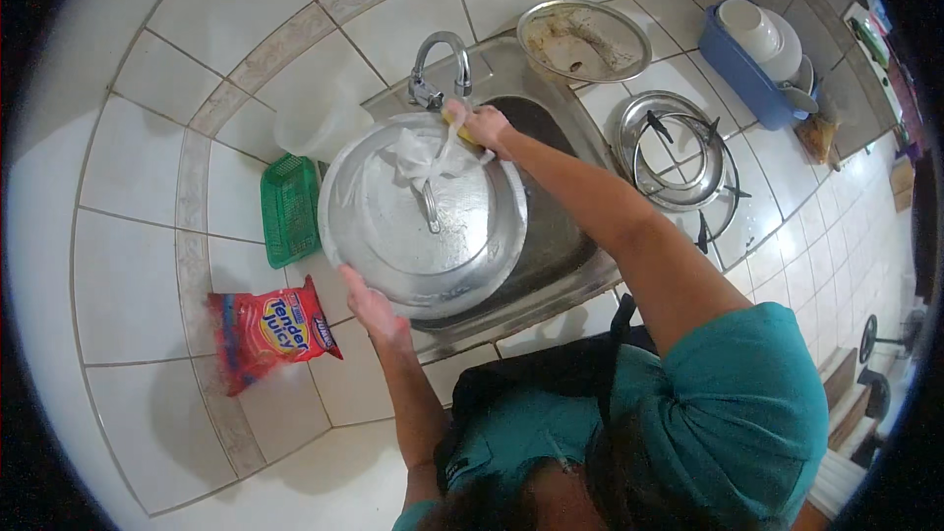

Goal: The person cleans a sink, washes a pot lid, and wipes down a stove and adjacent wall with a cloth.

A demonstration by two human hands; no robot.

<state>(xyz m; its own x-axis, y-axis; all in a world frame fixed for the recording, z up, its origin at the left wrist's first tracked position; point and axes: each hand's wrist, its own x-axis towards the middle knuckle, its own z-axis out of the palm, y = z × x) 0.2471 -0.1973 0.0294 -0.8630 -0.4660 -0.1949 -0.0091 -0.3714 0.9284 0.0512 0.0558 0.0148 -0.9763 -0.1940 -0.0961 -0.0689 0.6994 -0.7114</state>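
A large round aluminium pot lid (383, 236) rests over the left part of the stainless steel sink, wet and shiny. My left hand (375, 310) holds its near left rim, fingers partly hidden beneath. At the far right rim, my right hand (483, 127) presses a yellow sponge (463, 130), mostly covered by my fingers. A white cloth or plastic strip (424, 156) is knotted around the lid's metal handle (431, 210), and one end reaches up to my right hand. Just beyond the lid stands the chrome faucet (442, 51), close to my right hand.
The sink basin (549, 140) shows right of the lid. Left of it are a green plastic basket (289, 214) and a red food packet (273, 332). A soiled metal bowl (582, 40), a gas burner (675, 155) and a blue dish tub (745, 74) stand to the right.
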